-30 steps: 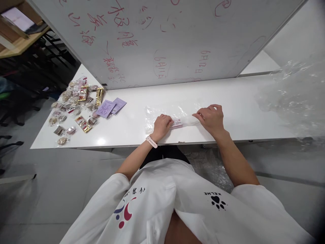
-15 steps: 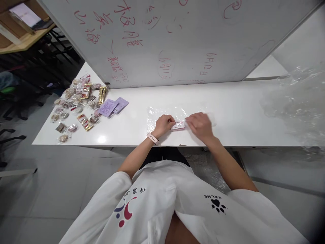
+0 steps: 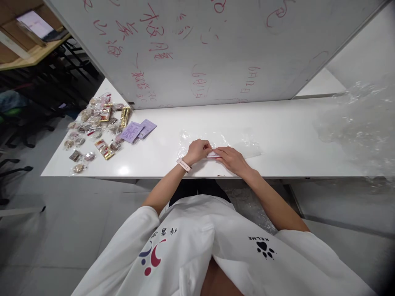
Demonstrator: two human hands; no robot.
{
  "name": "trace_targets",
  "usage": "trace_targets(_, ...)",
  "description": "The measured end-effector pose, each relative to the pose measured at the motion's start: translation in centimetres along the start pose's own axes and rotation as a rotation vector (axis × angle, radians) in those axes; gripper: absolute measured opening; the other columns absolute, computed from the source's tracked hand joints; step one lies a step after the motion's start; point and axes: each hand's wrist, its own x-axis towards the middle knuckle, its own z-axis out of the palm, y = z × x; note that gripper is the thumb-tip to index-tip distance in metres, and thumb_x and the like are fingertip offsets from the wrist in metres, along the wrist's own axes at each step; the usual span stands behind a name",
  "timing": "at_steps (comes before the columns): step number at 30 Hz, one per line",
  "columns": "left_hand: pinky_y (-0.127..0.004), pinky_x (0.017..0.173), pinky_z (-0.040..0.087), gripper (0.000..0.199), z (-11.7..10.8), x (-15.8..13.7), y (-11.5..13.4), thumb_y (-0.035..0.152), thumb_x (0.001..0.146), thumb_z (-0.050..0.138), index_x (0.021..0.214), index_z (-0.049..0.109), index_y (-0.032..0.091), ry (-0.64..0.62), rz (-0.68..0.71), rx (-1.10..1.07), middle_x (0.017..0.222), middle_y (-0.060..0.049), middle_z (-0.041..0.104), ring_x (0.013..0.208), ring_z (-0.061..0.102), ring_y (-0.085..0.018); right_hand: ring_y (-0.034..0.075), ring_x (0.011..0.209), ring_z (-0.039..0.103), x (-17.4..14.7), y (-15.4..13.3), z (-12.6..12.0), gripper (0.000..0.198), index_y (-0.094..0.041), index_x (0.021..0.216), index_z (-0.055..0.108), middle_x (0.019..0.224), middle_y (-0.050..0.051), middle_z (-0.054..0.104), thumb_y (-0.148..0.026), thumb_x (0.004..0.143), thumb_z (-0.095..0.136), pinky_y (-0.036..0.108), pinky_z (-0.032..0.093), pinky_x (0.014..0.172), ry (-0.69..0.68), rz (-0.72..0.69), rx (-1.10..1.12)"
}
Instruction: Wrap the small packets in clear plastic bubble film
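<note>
White bench (image 3: 293, 139): packet (image 3: 212, 155) at clear plastic's (image 3: 248, 143) near edge. Left hand (image 3: 197, 152) pinches one end; right hand (image 3: 233, 159) covers the other, grip undeterminable. Apparent step: folding or flattening; next calls for steady pressure.

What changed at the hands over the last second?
The right hand moved left, from beyond the right end of the pink-printed packet onto that end, close to the left hand. Unchanged: left hand at the packet's left end, clear plastic sheet under the work, purple sachets and wrapped snacks off to the left.
</note>
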Motion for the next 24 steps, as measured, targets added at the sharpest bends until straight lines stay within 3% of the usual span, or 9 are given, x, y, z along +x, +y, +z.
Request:
trace_targets(3,-0.040,0.080,0.046,0.020,0.0,-1.1,0.7,0.024,0.091,0.059,0.074,0.069,0.019,0.052,0.133,0.225,0.080,-0.008,0.069,0.088,0.059,-0.025,0.025,0.107,0.062,0.0,-0.4,-0.1,0.035,-0.022,0.125,0.065,0.119,0.010,0.070,-0.038,0.103,0.043,0.038,0.047,0.089,-0.001,0.004,-0.062)
trace_targets(7,-0.043,0.089,0.042,0.034,-0.1,-2.1,0.7,0.044,0.095,0.056,0.079,0.072,0.019,0.069,0.264,0.325,0.097,-0.011,0.068,0.102,0.056,-0.028,0.025,0.102,0.061,0.5,-0.3,-0.6,0.035,-0.023,0.115,0.070,0.103,0.010,0.073,-0.038,0.103,0.040,0.038,0.042,0.087,-0.018,0.048,-0.111)
trace_targets(13,-0.040,0.083,0.037,0.046,-0.5,0.0,-0.4,0.052,0.097,0.050,0.071,0.068,0.018,-0.037,0.185,0.335,0.075,-0.010,0.066,0.090,0.056,-0.028,0.022,0.086,0.063,2.9,0.7,-1.3,0.050,-0.020,0.106,0.068,0.095,0.007,0.074,-0.043,0.107,0.024,0.036,0.033,0.085,-0.090,0.099,-0.142)
trace_targets(17,-0.040,0.086,0.034,0.042,-0.5,2.5,-0.8,0.049,0.099,0.046,0.082,0.069,0.018,-0.047,0.146,0.357,0.071,-0.007,0.065,0.080,0.058,-0.025,0.021,0.073,0.061,4.7,1.4,-1.4,0.051,-0.019,0.099,0.066,0.092,0.008,0.075,-0.037,0.107,0.019,0.035,0.028,0.075,-0.179,0.123,-0.227)
trace_targets(20,-0.040,0.087,0.033,0.040,-0.2,3.3,-1.0,0.048,0.100,0.045,0.083,0.067,0.019,0.000,0.172,0.419,0.074,-0.008,0.065,0.083,0.058,-0.025,0.020,0.066,0.060,5.4,1.9,-1.3,0.047,-0.017,0.098,0.065,0.084,0.008,0.075,-0.035,0.106,0.023,0.035,0.026,0.074,-0.234,0.167,-0.315)
trace_targets(24,-0.042,0.088,0.033,0.032,0.4,3.3,-1.3,0.042,0.099,0.049,0.086,0.066,0.018,0.068,0.215,0.477,0.091,-0.011,0.067,0.093,0.057,-0.027,0.022,0.068,0.062,4.8,3.5,-1.9,0.048,-0.016,0.102,0.066,0.078,0.009,0.074,-0.050,0.103,0.033,0.036,0.027,0.079,-0.236,0.244,-0.376)
